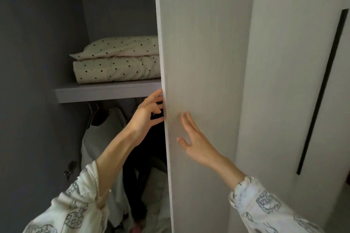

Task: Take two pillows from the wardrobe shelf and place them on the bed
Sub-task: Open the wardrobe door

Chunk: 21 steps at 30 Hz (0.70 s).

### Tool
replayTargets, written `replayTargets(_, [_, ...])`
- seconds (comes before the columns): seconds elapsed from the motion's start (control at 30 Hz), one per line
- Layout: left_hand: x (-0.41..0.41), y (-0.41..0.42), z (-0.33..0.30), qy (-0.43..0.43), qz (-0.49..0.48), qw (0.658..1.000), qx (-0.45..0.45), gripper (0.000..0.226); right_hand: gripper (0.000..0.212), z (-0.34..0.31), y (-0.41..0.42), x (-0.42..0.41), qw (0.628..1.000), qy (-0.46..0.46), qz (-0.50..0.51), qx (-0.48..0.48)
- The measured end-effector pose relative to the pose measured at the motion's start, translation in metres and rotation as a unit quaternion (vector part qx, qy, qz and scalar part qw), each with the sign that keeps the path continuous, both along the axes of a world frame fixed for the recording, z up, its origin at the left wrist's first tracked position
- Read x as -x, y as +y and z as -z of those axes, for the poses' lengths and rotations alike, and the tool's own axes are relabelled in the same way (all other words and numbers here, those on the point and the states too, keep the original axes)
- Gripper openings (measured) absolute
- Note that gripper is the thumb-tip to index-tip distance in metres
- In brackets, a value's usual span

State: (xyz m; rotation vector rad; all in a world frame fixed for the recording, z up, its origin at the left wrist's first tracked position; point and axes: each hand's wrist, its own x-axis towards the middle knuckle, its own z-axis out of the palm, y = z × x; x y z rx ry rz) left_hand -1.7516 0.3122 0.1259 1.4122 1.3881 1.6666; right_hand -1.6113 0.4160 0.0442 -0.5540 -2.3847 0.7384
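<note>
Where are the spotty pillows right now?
In the head view, the spotty pillows are stacked on the wardrobe shelf, upper left, partly hidden behind the door, just above the left hand.

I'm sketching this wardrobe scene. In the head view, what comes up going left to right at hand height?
Hanging clothes → left hand at the door's edge → wardrobe door → right hand flat on it → dark handle strip.

Dim, soft daylight lit the wardrobe door [204,62]; interior left of it lay shadowed, grainy; frame edges bowed.
</note>
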Motion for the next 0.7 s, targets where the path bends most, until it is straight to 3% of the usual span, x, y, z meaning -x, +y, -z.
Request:
replayTargets(0.3, [-0.095,-0.026,0.001,-0.023,0.051,0.998,0.004,0.072,0.054,-0.001,-0.04,-0.098,0.996,0.063,0.003,0.062])
replayTargets(0.47, [-0.16,-0.019,0.002,-0.014,0.078,0.997,0.007,0.072,0.05,-0.003,-0.045,-0.164,0.964,0.151,-0.004,0.218])
replayTargets(0.7, [-0.249,0.007,0.002,0.056,0.128,0.99,0.024,0.07,0.051,-0.008,-0.039,-0.244,0.948,0.184,0.069,0.249])
